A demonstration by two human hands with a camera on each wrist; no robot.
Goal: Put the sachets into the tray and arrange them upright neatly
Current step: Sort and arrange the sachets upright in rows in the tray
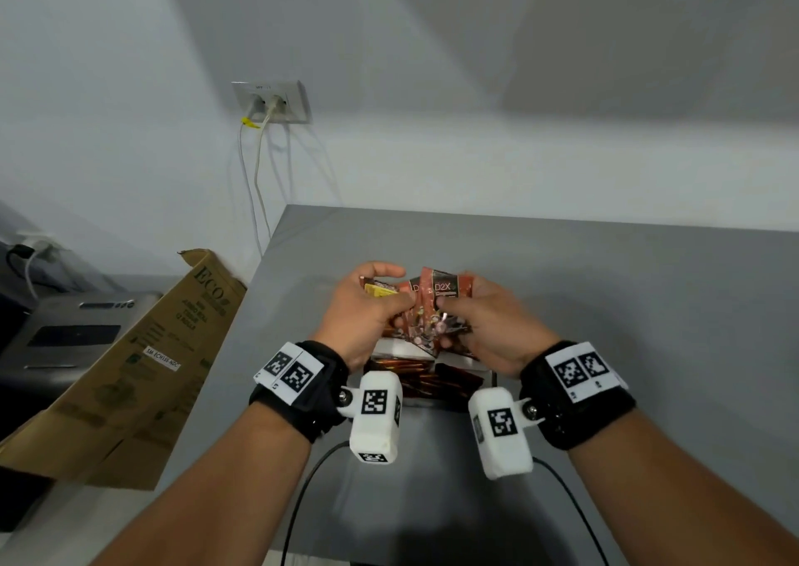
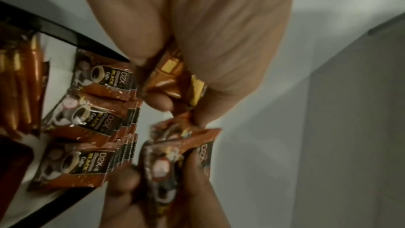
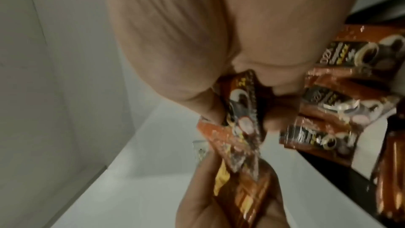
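Over the tray (image 1: pixel 397 349), both hands hold sachets close together. My left hand (image 1: pixel 389 291) grips a small bunch of brown-and-yellow sachets (image 2: pixel 173 79). My right hand (image 1: pixel 458 306) pinches orange-brown D2X sachets (image 1: pixel 445 293), which touch the left hand's bunch. In the left wrist view the black-rimmed tray (image 2: pixel 65 32) holds rows of D2X sachets (image 2: pixel 98 127) standing on edge, with amber stick sachets (image 2: pixel 22 84) beside them. The right wrist view shows the pinched D2X sachet (image 3: pixel 238 119) and the tray's sachets (image 3: pixel 339 110) to the right.
The tray sits on a grey table (image 1: pixel 605 306) against a white wall. An open cardboard box (image 1: pixel 142 362) leans at the table's left edge, beside a grey device (image 1: pixel 65 336). A wall socket with cables (image 1: pixel 272 102) lies behind. Black camera cables (image 1: pixel 302 492) trail toward me.
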